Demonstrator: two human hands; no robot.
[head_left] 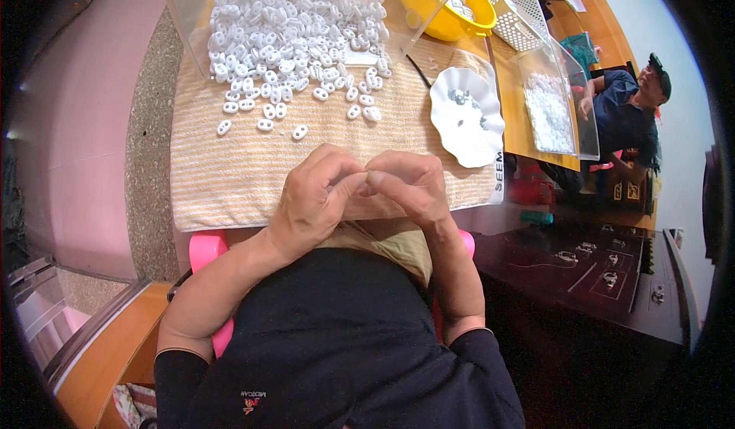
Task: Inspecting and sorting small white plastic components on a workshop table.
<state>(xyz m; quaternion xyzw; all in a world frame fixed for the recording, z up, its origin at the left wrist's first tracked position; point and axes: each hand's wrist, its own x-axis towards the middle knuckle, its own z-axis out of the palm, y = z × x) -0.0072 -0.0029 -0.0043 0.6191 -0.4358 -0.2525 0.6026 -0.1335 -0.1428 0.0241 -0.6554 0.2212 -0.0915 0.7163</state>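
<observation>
Near the front edge of a striped tan towel (230,165), my left hand (314,195) and my right hand (413,188) meet with fingertips pinched together. Whatever they hold is too small or too covered to make out. Beyond them lies a large heap of small white oval plastic pieces (295,34), each with two holes. A few loose pieces have spread toward my hands, one white piece (299,132) lying closest. To the right of my hands, a white scalloped dish (473,145) holds several small dark grey bits (463,98).
A thin black stick (418,70) lies beside the dish. Farther right are a yellow basin (429,23), a white perforated basket (521,23) and a clear bin (586,126) of white pieces (547,111). Another person (628,99) sits at the far right, beyond a dark carved panel (582,276).
</observation>
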